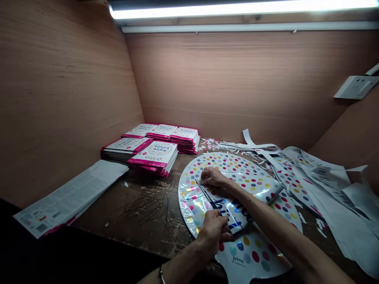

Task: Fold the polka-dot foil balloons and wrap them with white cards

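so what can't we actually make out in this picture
Head view: blue lettering, partly covered by the right forearm.
Head view: lower end of the dotted foil, cut off by the bottom edge.
Head view: fine print on the printed sheets at left, too small to read.
Head view: whatever lies beneath the white paper at right, hidden by it.

There are one left hand (213, 228), one right hand (212, 176), one bracelet (161, 273), one folded balloon (269, 188), five card stacks (152, 154), one sheaf (77, 193), one lit tube (245, 10) and one socket plate (357, 87). Paper strips (269, 157) overlap too much to count.
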{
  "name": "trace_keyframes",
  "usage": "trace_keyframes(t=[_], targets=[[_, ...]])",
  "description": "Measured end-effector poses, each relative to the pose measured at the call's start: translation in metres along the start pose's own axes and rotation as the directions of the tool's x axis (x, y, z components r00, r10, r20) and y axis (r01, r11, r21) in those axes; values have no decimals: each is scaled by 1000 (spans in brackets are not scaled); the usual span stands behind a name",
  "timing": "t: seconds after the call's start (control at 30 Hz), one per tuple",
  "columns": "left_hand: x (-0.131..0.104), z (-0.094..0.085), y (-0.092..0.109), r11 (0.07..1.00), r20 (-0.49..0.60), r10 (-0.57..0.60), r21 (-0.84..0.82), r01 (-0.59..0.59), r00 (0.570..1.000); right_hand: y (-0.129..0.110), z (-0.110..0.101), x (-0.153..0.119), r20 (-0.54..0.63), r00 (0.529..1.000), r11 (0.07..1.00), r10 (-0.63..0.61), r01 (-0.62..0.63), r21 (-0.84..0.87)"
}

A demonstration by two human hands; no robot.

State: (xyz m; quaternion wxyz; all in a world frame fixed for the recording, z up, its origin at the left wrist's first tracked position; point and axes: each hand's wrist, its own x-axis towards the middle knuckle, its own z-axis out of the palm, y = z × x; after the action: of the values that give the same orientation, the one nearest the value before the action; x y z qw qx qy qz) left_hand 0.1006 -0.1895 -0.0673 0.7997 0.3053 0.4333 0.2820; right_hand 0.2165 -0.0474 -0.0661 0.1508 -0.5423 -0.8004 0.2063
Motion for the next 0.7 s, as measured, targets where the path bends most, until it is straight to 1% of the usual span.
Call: trace_keyframes(t=[0.2,0.37,0.43,0.47,0.5,0.53,0.57,0.6,0.63,0.67,0.7], targets=[[-1,-1,-1,1000,-7,-13,-22,13,1000,-3,3,15,38,999,1000,5,-5,13],[1,-2,-8,1000,-26,7,-16,-7,1000,-12,2,10,-33,998,998,-51,52,30],[0,-2,-11,1000,-16,25,6,-25,1000,-16,-9,4,-80,995,997,-59,64,51],[-1,-1,-11,998,-1,47,33,-47,999,-18,-19,-1,-111,992,996,-57,64,64],[-2,-1,-9,992,17,87,86,-88,996,-20,-33,-6,-152,987,995,-51,63,76],[-3,-1,-5,973,39,151,171,-155,988,-22,-51,-12,-200,979,994,-43,62,87],[-3,-2,3,925,71,238,288,-248,969,-26,-72,-20,-254,967,994,-32,57,95],[-3,-3,13,830,108,346,428,-358,932,-30,-94,-30,-329,944,993,-27,64,104],[-3,-6,26,682,155,467,563,-466,871,-35,-115,-43,-420,907,991,-33,85,105],[-2,-10,41,496,226,573,669,-553,788,-41,-134,-59,-525,849,989,-52,118,93],[-1,-15,57,302,306,653,734,-609,693,-47,-149,-77,-654,748,981,-110,189,52]])
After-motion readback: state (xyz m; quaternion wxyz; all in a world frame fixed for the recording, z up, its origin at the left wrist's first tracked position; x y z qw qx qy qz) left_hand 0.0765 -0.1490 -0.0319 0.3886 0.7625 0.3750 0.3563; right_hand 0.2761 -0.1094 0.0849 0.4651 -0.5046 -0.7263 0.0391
